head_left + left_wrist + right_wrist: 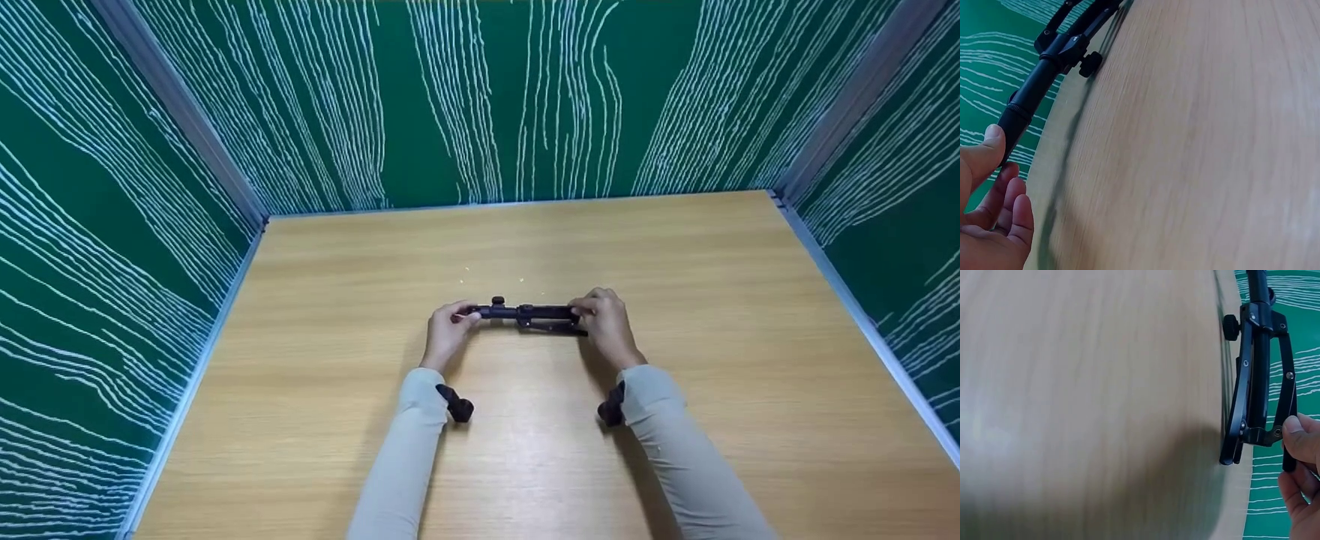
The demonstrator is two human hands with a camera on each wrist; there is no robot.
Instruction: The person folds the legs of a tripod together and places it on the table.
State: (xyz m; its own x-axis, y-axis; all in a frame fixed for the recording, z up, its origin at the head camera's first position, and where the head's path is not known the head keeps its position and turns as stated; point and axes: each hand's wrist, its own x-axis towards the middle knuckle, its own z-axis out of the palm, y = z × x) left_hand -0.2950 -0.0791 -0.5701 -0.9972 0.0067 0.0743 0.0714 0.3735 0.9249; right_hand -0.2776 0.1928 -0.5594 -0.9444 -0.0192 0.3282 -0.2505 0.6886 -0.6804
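A small black tripod (507,312) is held level, lengthwise between both hands over the table. My left hand (447,334) pinches the end of its pole between thumb and fingers; the left wrist view shows the thumb on the black tube (1027,95). At the opposite end, my right hand (609,328) pinches one of the hinged legs (1287,377) near its tip. The legs lie folded close along the centre tube, slightly spread. A round black knob (1231,327) sticks out from the leg collar.
Under the hands lies a wooden table (525,450), with several tiny pale specks (465,271) beyond the tripod. Green panels with white wavy lines (450,97) rise at the back and both sides. Black devices (459,405) are strapped at both wrists.
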